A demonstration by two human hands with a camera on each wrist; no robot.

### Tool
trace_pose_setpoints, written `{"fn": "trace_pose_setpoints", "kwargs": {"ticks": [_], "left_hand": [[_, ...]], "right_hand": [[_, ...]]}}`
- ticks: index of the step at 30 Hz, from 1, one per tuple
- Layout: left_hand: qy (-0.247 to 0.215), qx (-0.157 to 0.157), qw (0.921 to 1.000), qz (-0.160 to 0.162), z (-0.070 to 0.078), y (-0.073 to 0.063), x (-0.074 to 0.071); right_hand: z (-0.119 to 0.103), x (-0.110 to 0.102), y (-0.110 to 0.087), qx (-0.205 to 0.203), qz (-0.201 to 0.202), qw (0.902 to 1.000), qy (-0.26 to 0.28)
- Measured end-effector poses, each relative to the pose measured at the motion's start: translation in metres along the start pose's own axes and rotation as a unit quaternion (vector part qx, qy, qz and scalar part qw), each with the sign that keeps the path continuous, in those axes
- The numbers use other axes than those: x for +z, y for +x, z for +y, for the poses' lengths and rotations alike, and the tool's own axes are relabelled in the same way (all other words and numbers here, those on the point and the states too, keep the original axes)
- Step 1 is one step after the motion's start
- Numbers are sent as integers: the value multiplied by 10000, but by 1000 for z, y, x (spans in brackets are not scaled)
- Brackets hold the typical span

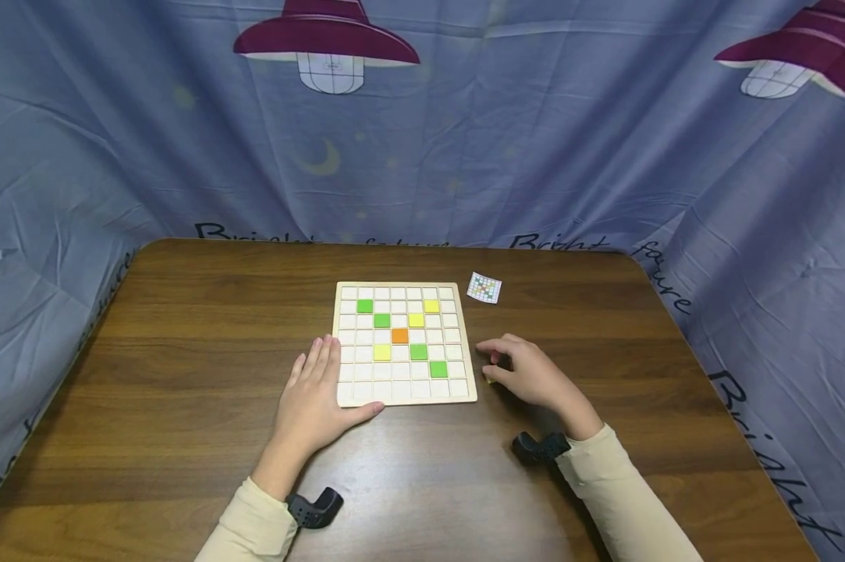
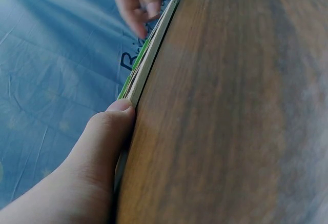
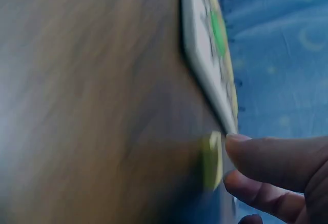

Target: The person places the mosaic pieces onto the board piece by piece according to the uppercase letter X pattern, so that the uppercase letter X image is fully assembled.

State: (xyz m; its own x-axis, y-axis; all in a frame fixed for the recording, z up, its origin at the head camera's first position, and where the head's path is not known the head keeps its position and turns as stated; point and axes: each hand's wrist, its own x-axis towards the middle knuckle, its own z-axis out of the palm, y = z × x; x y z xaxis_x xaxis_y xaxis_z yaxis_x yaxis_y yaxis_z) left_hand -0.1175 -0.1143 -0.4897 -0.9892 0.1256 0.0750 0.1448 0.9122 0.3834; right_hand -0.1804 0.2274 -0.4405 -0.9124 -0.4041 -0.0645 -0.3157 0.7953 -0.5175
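Observation:
A square pale board (image 1: 397, 396) with a grid of white cells lies flat on the table, bearing several green and yellow squares and one orange square (image 1: 399, 336). My left hand (image 1: 313, 398) rests at its near left corner, fingers straight along the left edge and thumb against the near edge. Just off the right side of the board is my right hand (image 1: 534, 375), thumb and forefinger bent and apart. Beside its fingertips is a small yellow tile (image 3: 212, 161), blurred, mostly hidden under the thumb in the head view; no grip on it shows.
A small card (image 1: 484, 288) printed with a coloured grid lies beyond the board's right corner. The brown wooden table (image 1: 204, 375) ends at a blue curtain (image 1: 422, 156) at the back and sides. Each wrist wears a black camera band (image 1: 315, 509).

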Motion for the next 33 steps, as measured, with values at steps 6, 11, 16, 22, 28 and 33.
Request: {"fn": "trace_pose_setpoints", "kwargs": {"ticks": [6,11,16,22,28,33], "left_hand": [[14,2,10000,15,-1,0,0],[25,10,10000,53,-1,0,0],[10,14,10000,20,0,0,0],[11,19,10000,41,0,0,-1],[26,18,10000,18,0,0,-3],[10,10,10000,21,0,0,-2]], "right_hand": [[21,0,-14,104,59,9999,13],[25,2,-17,-3,197,9993,327],[26,1,-12,238,195,9974,659],[19,3,7,481,296,9895,1332],[-10,15,31,374,416,9839,1697],[-39,31,48,147,284,9828,1816]]}}
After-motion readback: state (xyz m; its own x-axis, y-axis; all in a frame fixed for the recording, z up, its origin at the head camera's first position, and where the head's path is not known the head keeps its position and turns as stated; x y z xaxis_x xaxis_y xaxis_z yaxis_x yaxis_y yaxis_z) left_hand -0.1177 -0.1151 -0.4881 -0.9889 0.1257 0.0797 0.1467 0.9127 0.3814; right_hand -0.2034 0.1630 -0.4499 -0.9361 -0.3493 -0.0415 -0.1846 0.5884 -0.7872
